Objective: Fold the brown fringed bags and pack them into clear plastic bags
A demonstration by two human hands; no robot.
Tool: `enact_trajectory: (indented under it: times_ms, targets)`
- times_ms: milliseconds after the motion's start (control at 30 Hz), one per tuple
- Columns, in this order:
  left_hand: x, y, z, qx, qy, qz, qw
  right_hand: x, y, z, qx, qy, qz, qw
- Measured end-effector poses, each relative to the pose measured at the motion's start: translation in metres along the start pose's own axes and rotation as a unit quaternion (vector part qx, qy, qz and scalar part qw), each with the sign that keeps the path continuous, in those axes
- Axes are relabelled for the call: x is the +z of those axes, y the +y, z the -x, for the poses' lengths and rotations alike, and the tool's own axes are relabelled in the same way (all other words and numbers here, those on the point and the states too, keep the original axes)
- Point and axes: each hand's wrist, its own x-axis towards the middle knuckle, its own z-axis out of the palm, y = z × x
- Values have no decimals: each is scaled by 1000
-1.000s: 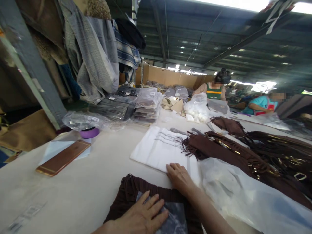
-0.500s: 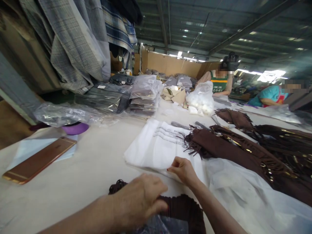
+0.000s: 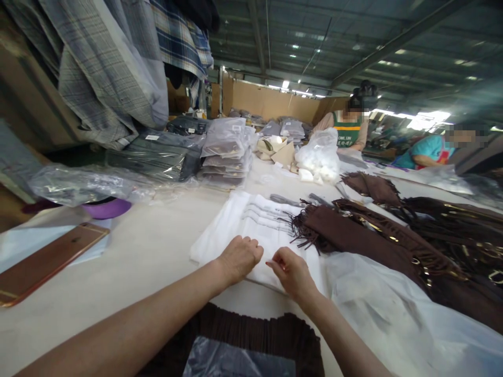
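My left hand (image 3: 240,258) is closed over the near part of a stack of white plastic bags (image 3: 255,230); what its fingers hold is hidden. Just to its right, my right hand (image 3: 290,271) has thumb and fingers pinched together at the same bags, and anything between them is too small to make out. Nearest to me lies a dark brown fringed item (image 3: 251,327) with a dark plastic packet (image 3: 239,360) on it.
A phone (image 3: 51,262) lies at the left on pale paper. Behind are stacked bagged garments (image 3: 223,149) and a bag of white pieces (image 3: 320,157). Brown fringed pieces (image 3: 346,235) and clear plastic (image 3: 377,298) lie at the right. Two people (image 3: 348,128) work farther back.
My left hand has moved forward from above the brown item to the white bags and closed. My right hand has stayed near the bags. The view has shifted slightly right.
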Motion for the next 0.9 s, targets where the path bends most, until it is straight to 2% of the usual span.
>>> enact_trajectory:
  times_ms: [133, 267, 433, 633, 767, 833, 900]
  targets:
    - [-5, -21, 15, -71, 6, -50, 996, -7, 5, 18, -62, 34, 144, 987]
    - [-5, -48, 40, -130, 9, -85, 988, -15, 25, 42, -48, 84, 255, 962]
    - [-2, -71, 67, -201, 17, -95, 975, -23, 45, 64, -20, 127, 321, 938]
    - [1, -80, 91, -307, 55, -38, 949, -17, 46, 82, -10, 166, 267, 949]
    - [16, -72, 111, -367, 69, 76, 925, -5, 49, 96, 35, 164, 264, 950]
    - [25, -67, 120, -408, 84, 160, 895, -2, 50, 100, 59, 147, 206, 966]
    - [31, -63, 126, -453, 106, 262, 845, -3, 50, 102, 110, 148, 86, 979]
